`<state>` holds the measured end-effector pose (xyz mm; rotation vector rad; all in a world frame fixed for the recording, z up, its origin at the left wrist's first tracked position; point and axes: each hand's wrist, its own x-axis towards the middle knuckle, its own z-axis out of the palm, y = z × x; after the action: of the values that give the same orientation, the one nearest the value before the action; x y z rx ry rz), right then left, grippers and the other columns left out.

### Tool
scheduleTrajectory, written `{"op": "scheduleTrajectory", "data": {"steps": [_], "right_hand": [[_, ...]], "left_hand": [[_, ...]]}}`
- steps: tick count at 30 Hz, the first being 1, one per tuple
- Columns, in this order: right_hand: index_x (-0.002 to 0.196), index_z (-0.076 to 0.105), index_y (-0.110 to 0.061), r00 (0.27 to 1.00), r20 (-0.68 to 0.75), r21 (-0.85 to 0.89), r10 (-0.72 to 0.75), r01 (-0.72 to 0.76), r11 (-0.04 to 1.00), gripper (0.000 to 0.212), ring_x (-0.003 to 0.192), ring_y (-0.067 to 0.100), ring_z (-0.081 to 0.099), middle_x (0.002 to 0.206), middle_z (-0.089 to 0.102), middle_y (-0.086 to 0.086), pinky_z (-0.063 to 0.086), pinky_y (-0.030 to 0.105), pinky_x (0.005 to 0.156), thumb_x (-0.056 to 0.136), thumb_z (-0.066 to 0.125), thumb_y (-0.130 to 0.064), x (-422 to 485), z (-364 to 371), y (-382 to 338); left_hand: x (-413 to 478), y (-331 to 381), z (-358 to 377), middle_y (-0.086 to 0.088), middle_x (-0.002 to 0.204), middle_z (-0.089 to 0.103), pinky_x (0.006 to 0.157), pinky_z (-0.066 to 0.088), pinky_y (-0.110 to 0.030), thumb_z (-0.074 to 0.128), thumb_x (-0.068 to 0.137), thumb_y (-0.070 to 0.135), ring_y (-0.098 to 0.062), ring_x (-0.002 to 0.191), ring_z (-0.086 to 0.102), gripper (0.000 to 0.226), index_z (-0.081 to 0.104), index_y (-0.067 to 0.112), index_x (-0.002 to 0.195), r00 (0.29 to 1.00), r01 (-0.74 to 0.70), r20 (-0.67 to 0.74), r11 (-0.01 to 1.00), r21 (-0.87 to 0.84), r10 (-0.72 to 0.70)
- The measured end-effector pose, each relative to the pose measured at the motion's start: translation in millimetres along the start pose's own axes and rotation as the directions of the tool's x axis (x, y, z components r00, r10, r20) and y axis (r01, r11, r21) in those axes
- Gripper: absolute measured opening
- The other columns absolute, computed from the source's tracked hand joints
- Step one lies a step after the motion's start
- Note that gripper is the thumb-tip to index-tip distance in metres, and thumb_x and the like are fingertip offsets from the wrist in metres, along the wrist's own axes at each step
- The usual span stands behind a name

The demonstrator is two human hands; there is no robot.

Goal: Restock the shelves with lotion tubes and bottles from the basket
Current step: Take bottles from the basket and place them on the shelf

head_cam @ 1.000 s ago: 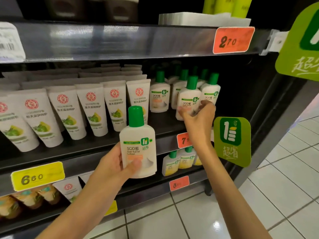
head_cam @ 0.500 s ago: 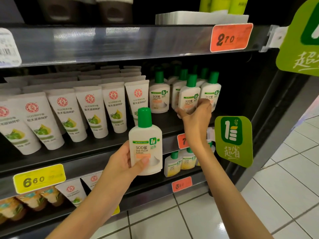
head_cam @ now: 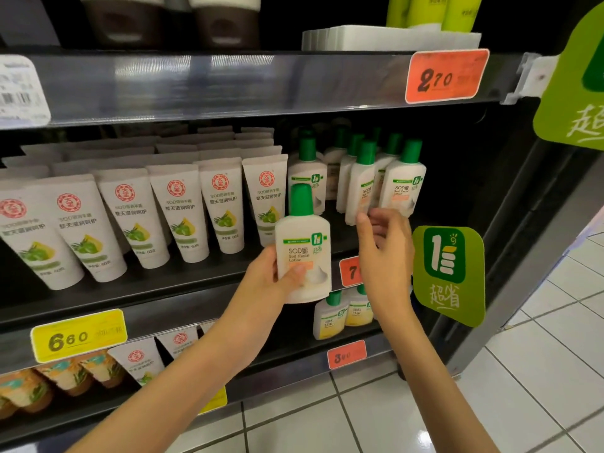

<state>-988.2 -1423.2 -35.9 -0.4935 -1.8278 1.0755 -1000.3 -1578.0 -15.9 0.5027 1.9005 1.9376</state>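
Observation:
My left hand (head_cam: 261,279) grips a white lotion bottle (head_cam: 304,246) with a green cap, upright in front of the middle shelf (head_cam: 196,289). My right hand (head_cam: 385,256) hovers with loosely curled fingers just below a turned bottle (head_cam: 361,188) in the group of matching bottles (head_cam: 403,181) on the right of that shelf; its fingertips are at the bottle's base and hold nothing. White lotion tubes (head_cam: 176,210) fill the left of the shelf. No basket is in view.
A green promo sign (head_cam: 447,273) juts out right of my right hand, and another (head_cam: 575,93) hangs higher up. Small yellow-labelled bottles (head_cam: 330,318) stand on the lower shelf. The upper shelf edge (head_cam: 228,86) overhangs. Tiled floor (head_cam: 523,371) lies to the right.
My right hand has let go of the shelf bottle and drawn back a little. My left hand has carried its bottle up and right, closer to the bottle group.

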Motion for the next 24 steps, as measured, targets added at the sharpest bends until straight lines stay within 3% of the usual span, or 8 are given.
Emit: {"op": "scheduleTrajectory", "data": {"steps": [2,3,5,6,9,15,19,24], "right_hand": [[0.111,0.053,-0.004,0.999,0.028,-0.024,-0.019,0.019,1.0,0.026,0.089,0.014,0.054,0.11,0.051,0.005,0.043,0.009,0.075,0.091,0.054,-0.022,2.7,-5.0,-1.7],[0.113,0.052,-0.002,0.999,0.031,-0.051,-0.024,0.026,0.998,0.028,0.094,0.02,0.054,0.111,0.049,0.005,0.046,0.018,0.08,0.092,0.054,-0.021,8.1,-6.2,-3.1],[0.117,0.049,0.0,0.999,0.031,-0.086,-0.018,0.021,0.996,0.035,0.102,0.027,0.053,0.115,0.046,0.009,0.046,0.034,0.089,0.09,0.057,-0.021,21.3,-5.6,-5.9],[0.118,0.048,0.001,0.999,0.035,-0.099,-0.015,0.019,0.995,0.039,0.105,0.028,0.052,0.118,0.046,0.011,0.045,0.035,0.091,0.089,0.059,-0.023,26.5,-3.7,-6.2],[0.118,0.048,0.002,0.998,0.046,-0.147,-0.034,0.041,0.988,0.045,0.109,0.028,0.048,0.119,0.045,0.014,0.039,0.027,0.09,0.085,0.063,-0.024,35.0,3.3,-3.8],[0.132,0.042,-0.001,0.991,0.049,-0.128,-0.121,0.127,0.984,0.058,0.117,0.029,0.047,0.125,0.05,0.016,0.04,0.033,0.099,0.082,0.066,-0.019,52.9,10.7,-6.5],[0.133,0.04,-0.001,0.982,0.053,-0.165,-0.183,0.189,0.968,0.063,0.118,0.03,0.041,0.125,0.048,0.02,0.028,0.014,0.085,0.079,0.069,-0.017,65.7,20.2,-6.3],[0.128,0.043,0.001,0.965,0.092,-0.223,-0.246,0.26,0.939,0.06,0.112,0.033,0.043,0.118,0.049,0.021,0.028,0.015,0.081,0.076,0.07,-0.009,74.5,24.7,-3.0]], "left_hand": [[4.5,0.3,7.2,0.02,0.099,0.06,0.098,0.042,-0.031,0.052,0.089,0.009,0.002,0.097,0.055,0.031,0.051,0.039,0.093,1.0,-0.008,-0.003,1.0,-0.016,0.008],[5.8,-0.2,9.6,0.021,0.097,0.06,0.097,0.043,-0.03,0.052,0.089,0.009,0.003,0.094,0.055,0.031,0.051,0.039,0.093,1.0,-0.011,-0.011,1.0,-0.025,0.011],[6.7,-2.5,10.7,0.024,0.091,0.063,0.091,0.045,-0.026,0.052,0.089,0.009,0.005,0.089,0.059,0.031,0.052,0.04,0.092,1.0,-0.019,-0.008,0.999,-0.036,0.018],[6.1,-3.6,9.5,0.026,0.086,0.066,0.086,0.047,-0.022,0.053,0.089,0.01,0.008,0.086,0.061,0.03,0.053,0.04,0.091,1.0,-0.024,0.006,0.999,-0.031,0.024],[4.0,-4.2,3.8,0.035,0.079,0.066,0.071,0.049,-0.014,0.054,0.087,0.012,0.017,0.08,0.061,0.029,0.053,0.041,0.091,0.999,-0.026,0.037,1.0,-0.006,0.026],[0.3,-1.9,-7.2,0.021,0.099,0.067,0.099,0.043,-0.034,0.056,0.084,0.013,-0.001,0.103,0.059,0.029,0.055,0.04,0.094,1.0,0.02,0.002,1.0,-0.024,-0.02],[0.7,-2.3,-8.9,0.022,0.097,0.067,0.1,0.043,-0.034,0.055,0.084,0.012,-0.001,0.102,0.059,0.029,0.056,0.039,0.093,1.0,0.022,-0.009,0.999,-0.047,-0.022],[5.0,-5.6,-10.8,0.024,0.092,0.07,0.098,0.045,-0.032,0.057,0.079,0.015,0.002,0.098,0.061,0.029,0.057,0.039,0.094,0.999,0.026,0.02,0.997,-0.068,-0.025]]}}
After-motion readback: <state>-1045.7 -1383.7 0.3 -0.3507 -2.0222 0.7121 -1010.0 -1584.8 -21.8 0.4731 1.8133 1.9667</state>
